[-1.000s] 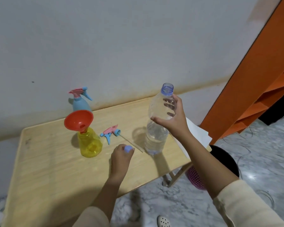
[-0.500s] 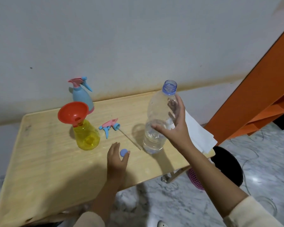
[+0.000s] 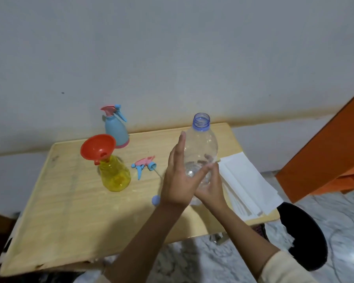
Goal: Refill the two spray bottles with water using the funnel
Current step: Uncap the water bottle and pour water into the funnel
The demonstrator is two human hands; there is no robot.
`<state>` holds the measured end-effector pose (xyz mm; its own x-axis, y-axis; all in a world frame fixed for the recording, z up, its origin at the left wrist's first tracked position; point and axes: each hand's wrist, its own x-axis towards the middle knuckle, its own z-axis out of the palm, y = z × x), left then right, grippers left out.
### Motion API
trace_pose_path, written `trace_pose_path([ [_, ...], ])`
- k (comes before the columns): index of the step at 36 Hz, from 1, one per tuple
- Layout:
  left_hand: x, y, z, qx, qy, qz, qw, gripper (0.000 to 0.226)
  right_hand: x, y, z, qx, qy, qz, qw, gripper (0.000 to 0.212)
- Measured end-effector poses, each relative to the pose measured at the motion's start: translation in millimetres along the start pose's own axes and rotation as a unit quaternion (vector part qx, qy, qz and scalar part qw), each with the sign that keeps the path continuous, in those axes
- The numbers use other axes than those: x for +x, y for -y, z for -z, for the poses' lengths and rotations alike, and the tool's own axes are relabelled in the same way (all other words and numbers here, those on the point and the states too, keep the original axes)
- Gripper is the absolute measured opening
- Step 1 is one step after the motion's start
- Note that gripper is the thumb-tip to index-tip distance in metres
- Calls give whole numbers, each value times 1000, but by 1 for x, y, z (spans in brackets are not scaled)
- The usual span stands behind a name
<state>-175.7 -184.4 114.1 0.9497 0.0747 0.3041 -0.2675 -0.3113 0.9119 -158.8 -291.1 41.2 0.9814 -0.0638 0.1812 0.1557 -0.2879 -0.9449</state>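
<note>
A clear water bottle (image 3: 201, 144) with a blue neck stands uncapped at the table's right side, a little water in its base. My left hand (image 3: 177, 180) lies flat against its left side with the thumb across the front. Around its lower part, my right hand (image 3: 211, 187) grips from the right. The blue cap (image 3: 156, 200) lies on the table just left of my left wrist. An orange funnel (image 3: 98, 147) sits in the neck of the yellow spray bottle (image 3: 115, 176). The blue spray bottle (image 3: 116, 130) stands behind it with its head on. A loose spray head (image 3: 144, 165) lies between them.
The wooden table (image 3: 70, 211) stands against a grey wall. White paper sheets (image 3: 247, 186) lie over its right edge. A black bin (image 3: 307, 237) sits on the marble floor below, and an orange shelf unit (image 3: 325, 152) rises at the right.
My left hand has let go of the blue cap, which now lies on the table, and moved right onto the bottle. My right hand has slid down to the bottle's lower part.
</note>
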Motion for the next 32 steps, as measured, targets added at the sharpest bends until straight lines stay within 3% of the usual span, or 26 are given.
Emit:
trace_pose_path([
  [11,18,2,49,-164,-159,68,971,77,24,50,-4,-156,93,117,976,101],
  [16,19,5,58,-284,-215,133,925,75,35,81,2,-285,151,160,933,103],
  [21,13,9,61,-320,-230,190,899,69,35,101,3,-378,196,149,893,103],
  [32,2,19,54,-337,-218,231,886,66,26,113,6,-464,231,105,849,101],
])
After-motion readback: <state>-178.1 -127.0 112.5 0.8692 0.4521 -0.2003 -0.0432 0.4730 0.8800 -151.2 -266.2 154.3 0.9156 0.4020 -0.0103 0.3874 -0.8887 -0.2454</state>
